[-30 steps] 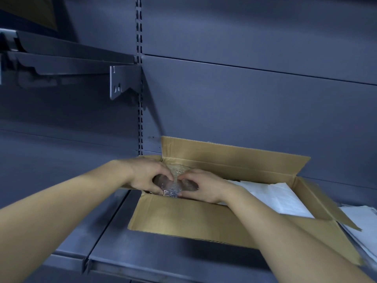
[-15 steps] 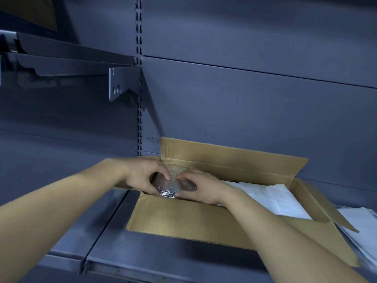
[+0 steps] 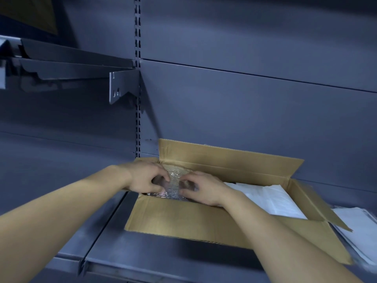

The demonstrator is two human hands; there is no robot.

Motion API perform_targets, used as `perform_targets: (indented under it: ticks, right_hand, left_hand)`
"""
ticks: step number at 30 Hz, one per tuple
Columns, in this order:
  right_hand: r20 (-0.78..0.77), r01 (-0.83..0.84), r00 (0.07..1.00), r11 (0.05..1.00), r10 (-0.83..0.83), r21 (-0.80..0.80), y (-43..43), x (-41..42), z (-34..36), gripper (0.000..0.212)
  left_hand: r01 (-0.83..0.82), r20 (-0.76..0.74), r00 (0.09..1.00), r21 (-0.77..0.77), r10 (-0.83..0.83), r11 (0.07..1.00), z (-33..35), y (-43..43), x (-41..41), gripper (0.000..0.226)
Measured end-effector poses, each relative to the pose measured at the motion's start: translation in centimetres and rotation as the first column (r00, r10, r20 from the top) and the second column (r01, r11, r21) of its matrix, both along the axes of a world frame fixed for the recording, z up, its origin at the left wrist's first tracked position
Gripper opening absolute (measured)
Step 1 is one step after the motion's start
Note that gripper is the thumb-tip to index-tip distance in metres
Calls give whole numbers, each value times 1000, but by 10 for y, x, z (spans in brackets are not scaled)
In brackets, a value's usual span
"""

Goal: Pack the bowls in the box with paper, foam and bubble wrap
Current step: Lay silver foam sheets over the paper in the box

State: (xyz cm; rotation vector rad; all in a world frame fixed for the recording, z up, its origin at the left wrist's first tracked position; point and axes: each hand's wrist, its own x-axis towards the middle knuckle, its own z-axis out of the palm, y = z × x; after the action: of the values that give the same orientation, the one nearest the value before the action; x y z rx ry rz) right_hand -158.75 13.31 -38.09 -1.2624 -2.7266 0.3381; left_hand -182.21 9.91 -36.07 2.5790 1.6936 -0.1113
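Observation:
An open cardboard box [image 3: 183, 219] stands on a grey metal shelf with its flaps folded out. A bundle wrapped in clear bubble wrap [image 3: 173, 185] sits in the box's left end; something dark shows through the wrap, but I cannot tell its shape. My left hand [image 3: 145, 177] grips the bundle's left side and my right hand [image 3: 201, 187] grips its right side, fingers pressed into the wrap. White paper or foam sheets [image 3: 269, 198] fill the right part of the box.
More white sheets [image 3: 359, 227] lie on the shelf to the right of the box. The grey shelf [image 3: 130, 260] has a front lip near me. A higher shelf on a bracket [image 3: 120, 85] juts out at the upper left. The back panel is right behind the box.
Both hands stay on the bubble-wrapped bundle. The fingers have shifted apart slightly, showing more of the wrap between them, and the bundle sits a little lower in the box.

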Motion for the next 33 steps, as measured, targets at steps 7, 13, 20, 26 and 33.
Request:
perform_targets:
  ticks: [7,13,20,26,33]
  right_hand:
    - [-29,37,999,999,-36,21,2,-8,-2,46]
    - [-125,110,988,988,-96,112,9,-14,0,48]
    - [-25,112,994,993,-111,48,18,-21,-3,47]
    - [10,144,989,987,-145,73,17,-25,-5,41]
    - [74,199,973,960,-217,196,11,-38,-6,46]
  left_hand:
    - [-46,46,998,12,45,999,2,-3,1,34]
    - [-94,95,992,153,80,984,4,7,6,52]
    - [-69,-56,995,146,78,987,2,23,9,64]
    - [-82,-51,995,142,90,986,-5,25,11,49]
    - [-157,-32,986,100,161,983,-10,23,16,41]
